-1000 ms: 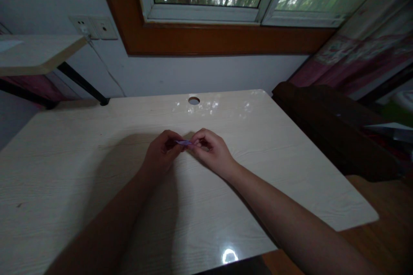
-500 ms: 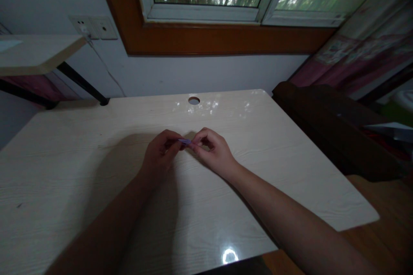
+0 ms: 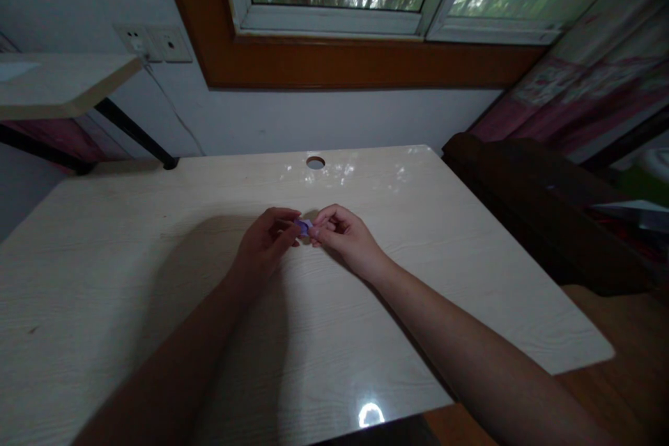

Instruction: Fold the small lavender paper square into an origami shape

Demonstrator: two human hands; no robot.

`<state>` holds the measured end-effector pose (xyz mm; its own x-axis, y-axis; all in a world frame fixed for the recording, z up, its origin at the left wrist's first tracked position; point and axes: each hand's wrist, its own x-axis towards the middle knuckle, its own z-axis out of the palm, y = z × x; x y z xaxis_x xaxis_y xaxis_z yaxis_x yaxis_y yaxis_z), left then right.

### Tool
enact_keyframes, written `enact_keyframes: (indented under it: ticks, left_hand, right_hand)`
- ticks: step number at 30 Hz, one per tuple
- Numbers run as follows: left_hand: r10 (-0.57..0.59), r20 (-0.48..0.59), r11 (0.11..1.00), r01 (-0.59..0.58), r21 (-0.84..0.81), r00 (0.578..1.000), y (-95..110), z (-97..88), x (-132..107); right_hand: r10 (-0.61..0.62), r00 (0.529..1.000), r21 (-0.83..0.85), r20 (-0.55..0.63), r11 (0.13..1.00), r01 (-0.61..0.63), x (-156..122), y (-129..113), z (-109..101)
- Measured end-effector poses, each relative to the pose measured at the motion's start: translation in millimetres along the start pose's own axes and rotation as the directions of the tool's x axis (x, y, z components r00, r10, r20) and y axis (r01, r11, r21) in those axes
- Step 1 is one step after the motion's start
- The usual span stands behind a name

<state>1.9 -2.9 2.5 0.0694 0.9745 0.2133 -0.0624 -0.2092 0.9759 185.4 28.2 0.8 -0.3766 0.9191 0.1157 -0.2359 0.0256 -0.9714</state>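
A small purple piece of folded paper (image 3: pixel 304 226) is held between my two hands, above the middle of the pale wood-grain table (image 3: pixel 391 334). My left hand (image 3: pixel 265 240) pinches its left side between thumb and fingers. On the right side, my right hand (image 3: pixel 345 237) grips it with thumb and forefinger. Fingertips cover much of the paper, so its full shape is hidden.
A round cable hole (image 3: pixel 316 163) lies near the table's back edge. At the left, a raised shelf (image 3: pixel 63 87) stands on black legs. A white cable (image 3: pixel 175 111) runs down from the wall socket (image 3: pixel 170 43). Dark wooden furniture (image 3: pixel 523 202) stands right of the table.
The purple paper has been turned in my fingers from a thin edge to a broader face. My right hand's fingers have closed further, and both hands have shifted slightly.
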Motion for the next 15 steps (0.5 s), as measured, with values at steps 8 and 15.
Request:
enact_keyframes:
  ticks: [8, 15]
  left_hand:
    - [-0.031, 0.029, 0.998, 0.03, 0.048, 0.999, -3.4, -1.3, 2.0]
    - [-0.091, 0.014, 0.996, 0.091, -0.021, 0.996, -3.1, -0.5, 3.4]
  right_hand:
    - [0.029, 0.999, -0.02, 0.024, 0.999, -0.029, -1.2, 0.7, -0.7]
    - [-0.002, 0.999, -0.083, -0.043, 0.997, -0.001, -2.8, -2.7, 0.5]
